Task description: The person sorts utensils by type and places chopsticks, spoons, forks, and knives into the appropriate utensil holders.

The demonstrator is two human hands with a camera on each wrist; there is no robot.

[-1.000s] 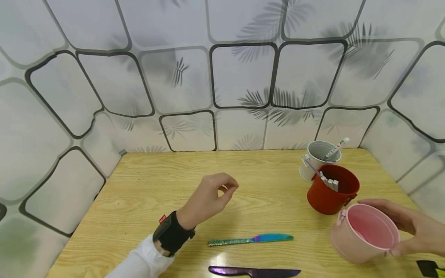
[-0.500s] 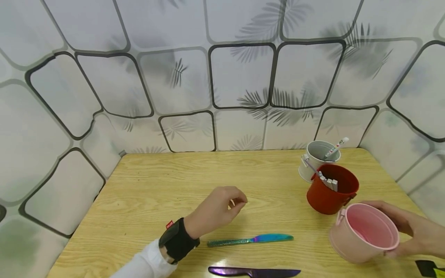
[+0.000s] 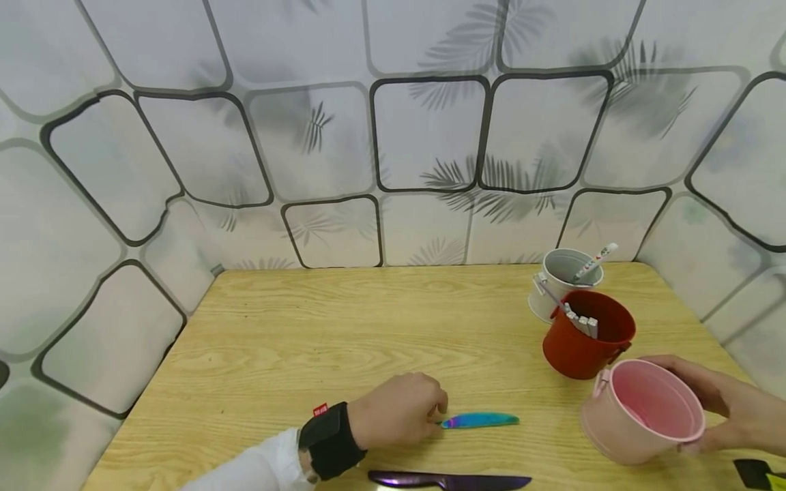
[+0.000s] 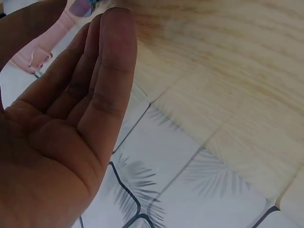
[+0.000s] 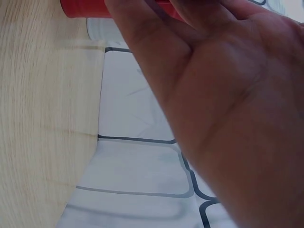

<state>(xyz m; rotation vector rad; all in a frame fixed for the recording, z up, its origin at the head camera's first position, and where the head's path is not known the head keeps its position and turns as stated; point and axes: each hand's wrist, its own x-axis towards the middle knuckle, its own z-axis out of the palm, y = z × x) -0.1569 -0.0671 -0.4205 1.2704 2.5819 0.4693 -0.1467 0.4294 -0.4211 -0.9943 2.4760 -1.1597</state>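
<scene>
A: Iridescent knife (image 3: pixel 480 420) lies flat on tabletop (image 3: pixel 307 320), long axis left-right, blade right. Handle end under left hand (image 3: pixel 399 417).

B: Fingers?

A: Curled down over handle; actual grip hidden. Right hand (image 3: pixel 731 409) cups pink bucket (image 3: pixel 638 412), well right of blade.

A matt, grained wooden table (image 3: pixel 276 341) is shown, with a glossy iridescent metal knife (image 3: pixel 480 420) and smooth painted pink bucket (image 3: pixel 638 416).
</scene>
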